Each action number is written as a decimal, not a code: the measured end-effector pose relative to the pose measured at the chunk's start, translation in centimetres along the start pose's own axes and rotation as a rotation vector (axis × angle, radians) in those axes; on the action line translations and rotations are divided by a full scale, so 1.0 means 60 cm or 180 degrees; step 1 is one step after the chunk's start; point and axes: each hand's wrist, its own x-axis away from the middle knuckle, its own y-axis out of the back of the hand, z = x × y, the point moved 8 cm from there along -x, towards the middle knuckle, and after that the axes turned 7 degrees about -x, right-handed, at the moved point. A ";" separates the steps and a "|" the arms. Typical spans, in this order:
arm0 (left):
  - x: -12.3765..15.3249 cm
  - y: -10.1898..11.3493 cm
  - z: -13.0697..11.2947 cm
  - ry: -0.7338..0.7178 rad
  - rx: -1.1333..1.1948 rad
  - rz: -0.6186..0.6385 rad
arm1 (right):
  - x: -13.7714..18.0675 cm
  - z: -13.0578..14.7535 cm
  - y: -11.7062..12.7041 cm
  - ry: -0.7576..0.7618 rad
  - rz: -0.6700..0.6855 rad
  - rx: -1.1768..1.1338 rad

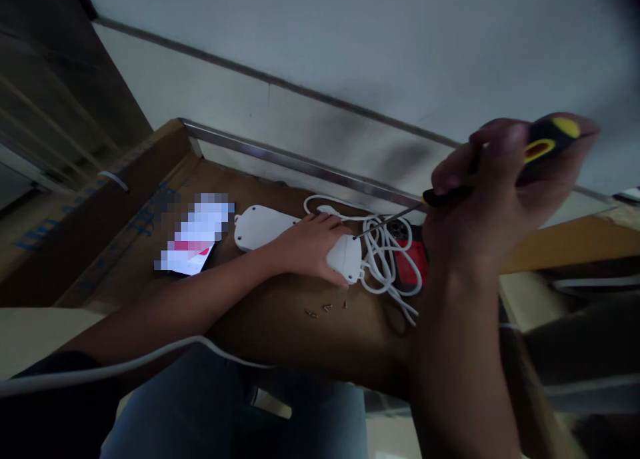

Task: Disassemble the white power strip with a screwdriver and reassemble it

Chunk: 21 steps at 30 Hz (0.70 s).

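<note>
A white power strip (pixel 260 227) lies face down on a brown cardboard-covered surface (pixel 300 326). My left hand (pixel 313 246) rests across its middle, fingers curled over it and holding it down. My right hand (pixel 493 192) is closed round a screwdriver with a black, yellow and red handle (pixel 547 139). The thin shaft (pixel 390 222) slants down to the left, and its tip touches the strip's right end (pixel 347 259). The strip's white cable (pixel 380 252) lies coiled just to the right.
Several small loose screws (pixel 325 308) lie in front of the strip. A red object (pixel 413 259) sits under the cable coil. A blurred white and pink card (pixel 197 236) lies to the left. A metal rail (pixel 300 162) runs along the wall behind.
</note>
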 end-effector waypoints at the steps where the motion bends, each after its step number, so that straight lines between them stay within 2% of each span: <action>1: 0.000 0.001 0.000 -0.0002 0.0001 0.0008 | -0.002 -0.002 -0.001 -0.0073 0.0062 -0.0041; 4: 0.000 0.003 -0.001 0.0013 0.0011 0.0054 | -0.001 -0.008 -0.008 -0.0364 0.0233 -0.0066; 11: -0.001 0.002 -0.001 0.0022 -0.0048 0.0056 | 0.005 0.016 -0.003 0.0009 -0.0137 0.0109; 15: 0.000 0.002 -0.001 0.0037 -0.0070 0.0052 | -0.001 0.001 -0.007 -0.0333 0.0229 0.0019; 17: 0.001 0.003 -0.002 0.0058 -0.0069 0.0069 | 0.000 0.002 -0.012 -0.0351 0.0385 0.0025; 21: 0.001 0.003 -0.002 0.0067 -0.0064 0.0098 | 0.005 0.014 -0.005 -0.0114 0.0091 0.0239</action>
